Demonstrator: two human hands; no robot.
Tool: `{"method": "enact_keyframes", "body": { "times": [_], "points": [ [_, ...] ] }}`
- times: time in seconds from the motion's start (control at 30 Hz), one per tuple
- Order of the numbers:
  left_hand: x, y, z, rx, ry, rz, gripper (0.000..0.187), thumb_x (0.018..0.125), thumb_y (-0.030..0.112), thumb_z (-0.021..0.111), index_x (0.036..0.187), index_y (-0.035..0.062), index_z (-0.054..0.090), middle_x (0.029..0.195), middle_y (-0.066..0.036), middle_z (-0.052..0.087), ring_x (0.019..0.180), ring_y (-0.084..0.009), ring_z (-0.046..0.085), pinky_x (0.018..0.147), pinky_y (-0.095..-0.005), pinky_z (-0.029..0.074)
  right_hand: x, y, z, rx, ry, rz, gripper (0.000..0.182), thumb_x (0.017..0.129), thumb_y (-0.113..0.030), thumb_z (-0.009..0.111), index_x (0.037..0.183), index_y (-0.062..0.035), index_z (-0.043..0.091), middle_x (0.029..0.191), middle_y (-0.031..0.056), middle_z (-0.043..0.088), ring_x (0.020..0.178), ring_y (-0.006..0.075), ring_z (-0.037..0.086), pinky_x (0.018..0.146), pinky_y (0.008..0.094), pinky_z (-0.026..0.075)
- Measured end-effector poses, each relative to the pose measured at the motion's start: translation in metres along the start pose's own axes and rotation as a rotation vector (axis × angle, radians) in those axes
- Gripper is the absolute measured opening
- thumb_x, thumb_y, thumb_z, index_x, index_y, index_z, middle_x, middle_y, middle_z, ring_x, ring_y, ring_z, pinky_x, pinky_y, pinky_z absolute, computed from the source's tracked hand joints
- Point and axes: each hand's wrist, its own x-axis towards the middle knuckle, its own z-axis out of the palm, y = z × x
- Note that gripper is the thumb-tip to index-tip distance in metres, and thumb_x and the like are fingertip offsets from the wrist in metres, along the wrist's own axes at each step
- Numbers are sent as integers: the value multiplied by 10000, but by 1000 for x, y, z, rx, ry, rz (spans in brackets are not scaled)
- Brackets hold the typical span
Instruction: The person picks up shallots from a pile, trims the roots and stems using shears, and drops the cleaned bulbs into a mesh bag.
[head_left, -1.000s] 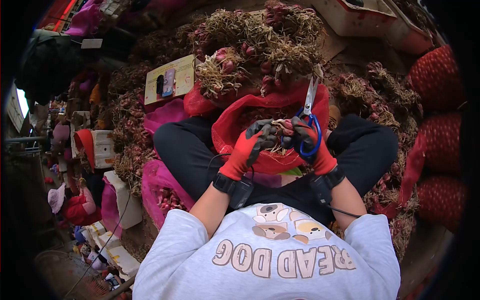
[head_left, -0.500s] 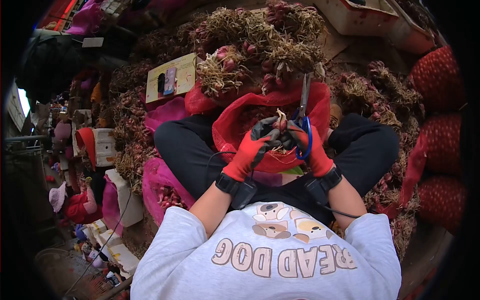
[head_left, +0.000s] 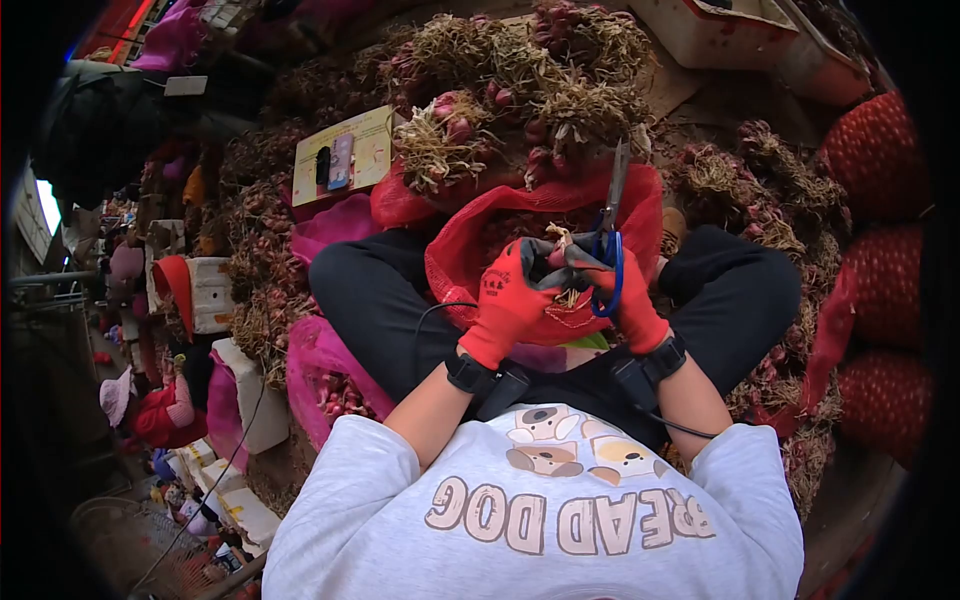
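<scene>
Both my hands wear red gloves with dark grey fingers and meet above an open red mesh bag between my crossed legs. In my left hand the curled fingers grip a shallot with a dry, pale stem pointing up. My right hand has blue-handled scissors hooked on it, their blades pointing away from me and close together. Its fingertips also reach to the shallot. Part of the shallot is hidden by the gloves. More shallots lie inside the bag, in shadow.
Bundles of dried shallots lie in front of me. A phone rests on a yellow box. A pink mesh bag with shallots is at my left; full red sacks stand at the right. A person sits far left.
My left hand has turned so that the back of its glove shows, its fingers closing further round the shallot. My right hand and the scissors have shifted only slightly.
</scene>
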Motion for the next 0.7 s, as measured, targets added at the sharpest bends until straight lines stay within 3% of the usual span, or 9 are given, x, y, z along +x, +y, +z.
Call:
{"method": "enact_keyframes", "body": {
  "times": [0.1, 0.2, 0.4, 0.5, 0.57, 0.67, 0.7],
  "points": [
    [-2, 19, 0, -107, -16, 8, 302, 749, 30, 721, 1023, -2, 597, 982, -61, 653, 901, -119, 608, 841, -273, 475, -2, -3, 1, 17, -29, -15, 270, 852, -137, 664, 1075, 4, 609, 971, 52, 664, 873, 105, 622, 769, 243, 493],
    [0, -11, 3, -391, -70, -44, 277, 757, -13, 685, 1021, -9, 601, 989, -61, 652, 921, -116, 602, 853, -276, 473, -3, -6, -3, -3, -16, 5, 279, 846, -117, 661, 1089, 9, 607, 974, 57, 666, 888, 107, 621, 783, 241, 488],
    [-1, -24, 1, -487, -70, -41, 289, 772, -66, 619, 1057, -22, 601, 1007, -65, 650, 916, -109, 602, 851, -262, 470, -4, -4, -6, -125, -1, -17, 270, 836, -109, 664, 1074, 8, 613, 938, 55, 667, 849, 111, 621, 751, 256, 490],
    [-2, -18, -1, -651, -120, -100, 264, 794, -59, 592, 1056, -26, 602, 1005, -59, 647, 903, -107, 606, 853, -252, 472, -4, 4, -9, -206, 51, -42, 261, 818, -121, 688, 1040, -4, 616, 901, 48, 662, 812, 114, 614, 723, 270, 486],
    [-2, -19, -6, -601, -166, -178, 256, 809, -44, 582, 1063, -27, 599, 1005, -58, 646, 901, -107, 607, 851, -253, 475, -5, 5, -6, -264, 84, -65, 254, 803, -129, 705, 1013, -19, 616, 875, 43, 656, 788, 120, 607, 710, 280, 482],
    [-3, -20, -4, -621, -181, -177, 253, 815, -27, 578, 1068, -26, 597, 997, -55, 646, 901, -104, 607, 845, -254, 477, -3, 19, -5, -431, 148, -250, 239, 788, -131, 718, 975, -37, 604, 849, 39, 646, 767, 130, 597, 716, 289, 481],
    [-3, -21, -2, -644, -176, -157, 255, 815, -23, 579, 1069, -26, 597, 993, -54, 646, 902, -103, 606, 843, -255, 477, -3, 21, -5, -408, 148, -221, 239, 785, -125, 719, 975, -40, 601, 849, 39, 643, 767, 133, 596, 716, 293, 481]
  ]
}}
